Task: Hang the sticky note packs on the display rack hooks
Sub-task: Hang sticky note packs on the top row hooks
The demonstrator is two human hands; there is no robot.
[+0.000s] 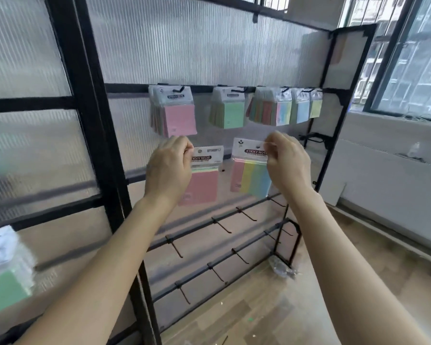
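Two sticky note packs are held up: the left hand (pixel 168 170) pinches the pink pack (pixel 202 185) by its header, and the right hand (pixel 288 163) pinches the striped pack (pixel 250 178) likewise. Above both hands, five hung bunches (pixel 179 115) fill the display rack (pixel 204 88) top rail.

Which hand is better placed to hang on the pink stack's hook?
The left hand: it pinches a pink pack just below the pink stack; the right hand holds a striped pack further right.

Left hand (pixel 168 168) pinches pink pack (pixel 202 181) by its header; right hand (pixel 288 164) pinches multicolour pack (pixel 250 175). Both held below top-row packs (pixel 230 109) on display rack (pixel 330 145). Lower hooks (pixel 220 225) apparently bare.
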